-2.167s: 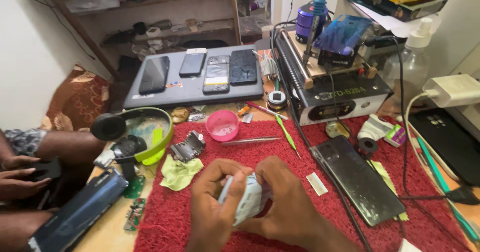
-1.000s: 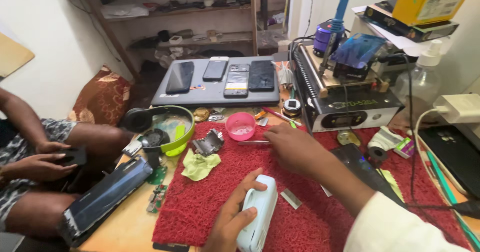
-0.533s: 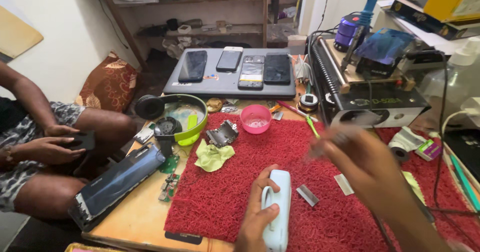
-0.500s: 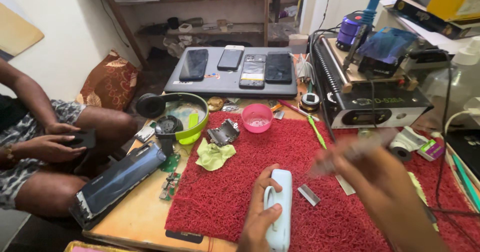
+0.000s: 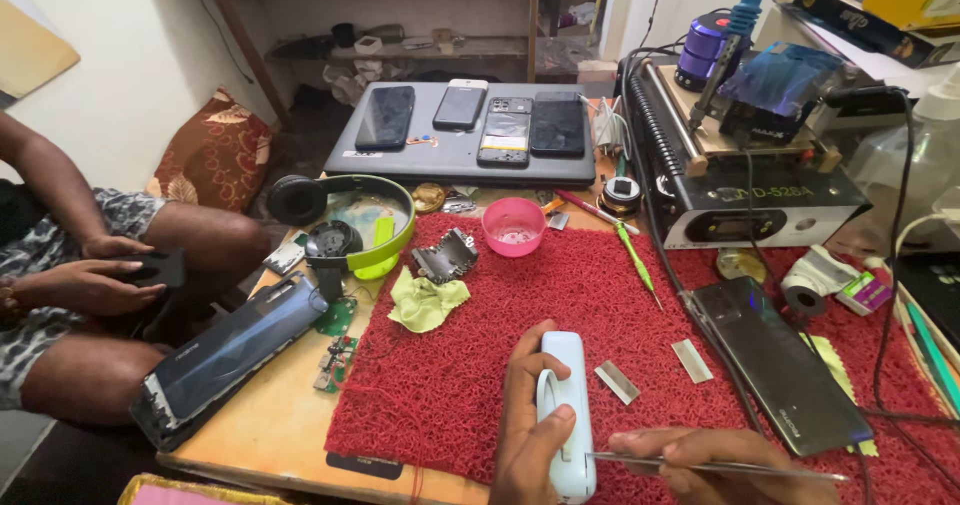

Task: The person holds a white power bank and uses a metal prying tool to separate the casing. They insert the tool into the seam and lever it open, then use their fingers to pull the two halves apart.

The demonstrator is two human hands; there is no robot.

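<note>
At the far left another person sits beside the worktop (image 5: 270,435), both hands around a dark phone (image 5: 150,268). A long dark phone back panel (image 5: 230,357) lies slanted on the bare wood, one end overhanging the worktop's left edge. Beside it stand a green bowl (image 5: 385,245) with black headphones (image 5: 300,200) against its rim, and a crumpled yellow-green cloth (image 5: 425,302) rests on the left part of the red mat (image 5: 470,385). The mat's left half, between the cloth and the near edge, is open.

The left hand (image 5: 525,430) is clamped around a pale blue phone (image 5: 565,410), thumb across its face, at the near edge of the mat. The phone's long axis runs away from the person, its far end pointing toward the pink bowl (image 5: 513,227) and the closed grey laptop (image 5: 465,140) that carries four phones.

The right hand (image 5: 710,460) pinches metal tweezers (image 5: 700,462), fingers closed on them; they lie almost level, the tip touching the phone's near part. Two small metal blades (image 5: 617,382) lie just beyond on the mat. Further right a dark phone (image 5: 785,365) lies slanted, and a black heating machine (image 5: 740,180) closes the far right side, its cables trailing over the mat.
</note>
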